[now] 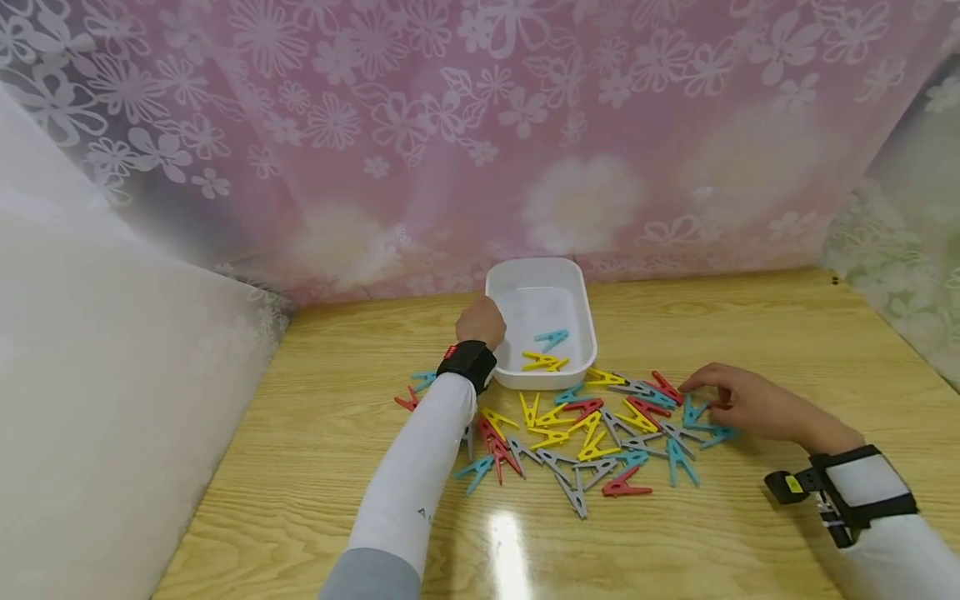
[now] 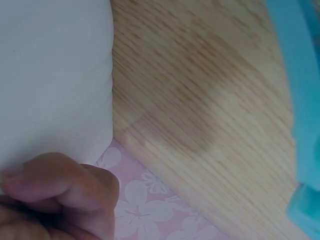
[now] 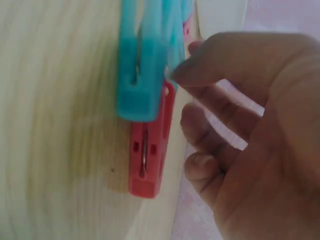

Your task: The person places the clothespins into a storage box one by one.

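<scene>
My left hand [image 1: 480, 323] is at the left side of a white plastic tub [image 1: 542, 381], its fingers curled at the rim. In the left wrist view the bent fingers overlap the tub's wall, and a blue clothespin shows blurred at the right edge. Inside the tub lie a blue clothespin [image 1: 553, 338] and yellow clothespins [image 1: 543, 362]. My right hand [image 1: 757, 404] hovers at the right end of the pile, fingers loosely bent. Its fingertip is right beside a blue clothespin [image 3: 137, 102], with a red clothespin [image 3: 145, 180] below that in the right wrist view.
Several red, yellow, blue and grey clothespins [image 1: 592, 450] lie scattered in front of the tub on the wooden table [image 1: 300, 500]. A flowered pink cloth [image 1: 450, 167] hangs behind the table. A few clothespins are partly hidden by the left forearm [image 1: 412, 467].
</scene>
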Demonstrator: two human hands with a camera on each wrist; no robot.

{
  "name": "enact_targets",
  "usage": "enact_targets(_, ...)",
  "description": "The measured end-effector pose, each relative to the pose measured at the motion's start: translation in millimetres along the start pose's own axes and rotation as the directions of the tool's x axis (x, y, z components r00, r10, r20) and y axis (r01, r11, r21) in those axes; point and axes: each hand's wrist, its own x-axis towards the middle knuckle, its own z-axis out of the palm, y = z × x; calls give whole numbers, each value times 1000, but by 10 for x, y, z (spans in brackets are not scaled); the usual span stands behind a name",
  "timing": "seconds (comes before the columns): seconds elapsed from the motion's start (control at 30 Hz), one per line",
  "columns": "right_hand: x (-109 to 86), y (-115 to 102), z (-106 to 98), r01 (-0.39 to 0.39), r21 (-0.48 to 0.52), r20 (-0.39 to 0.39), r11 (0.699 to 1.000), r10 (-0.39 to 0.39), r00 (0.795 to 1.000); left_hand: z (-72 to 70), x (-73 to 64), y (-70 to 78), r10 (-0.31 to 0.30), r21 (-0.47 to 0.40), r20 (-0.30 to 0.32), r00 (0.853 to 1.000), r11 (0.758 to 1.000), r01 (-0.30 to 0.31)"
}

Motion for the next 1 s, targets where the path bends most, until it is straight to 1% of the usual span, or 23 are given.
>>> enact_targets(0.07, 15, 16, 28, 29, -14, -2, 999, -29, 1000, -10, -2, -4, -2, -2, -2, 1000, 1000, 2)
enact_targets(0.13, 22, 28, 45, 27, -35, -2, 999, -27, 1000, -19, -13, -4, -4, -7, -2, 1000, 1000, 4)
enact_targets(0.2, 28, 22, 43, 2, -57, -2, 998, -2, 1000, -31, -32, -5, -2, -13, -4, 1000, 1000, 2)
enact_targets(0.3, 40, 14, 19, -68, -81, 4, 994, 69, 998, -40, -51, -6, -5, -15, -7, 1000, 1000, 5)
enact_targets(0.43, 13, 14, -33, -146, -72, 11, 987, 147, 989, -40, -47, 0, -7, -5, 3, 1000, 1000, 7)
enact_targets(0.5, -6, -1, -72, -162, -81, -2, 983, 163, 987, -47, -47, 7, -9, 2, 9, 1000, 1000, 9)
enact_targets(0.6, 32, -78, -132, -151, -119, -54, 981, 146, 988, -58, -46, 20, -13, 12, 12, 1000, 1000, 13)
enact_targets(0.7, 188, -227, -151, -124, -158, -112, 980, 107, 988, -49, -41, 22, -12, 14, 7, 1000, 1000, 12)
enact_targets(0.8, 450, -427, -104, -105, -160, -147, 982, 82, 986, -26, -30, 11, -8, 8, -3, 1000, 1000, 8)
enact_targets(0.9, 760, -634, -13, -79, -149, -144, 986, 58, 988, 0, -10, 4, -10, 6, -15, 1000, 1000, 10)
enact_targets(1.0, 1050, -824, 90, -67, -185, -129, 981, 43, 991, 13, -2, 19, -21, 3, -18, 1000, 1000, 21)
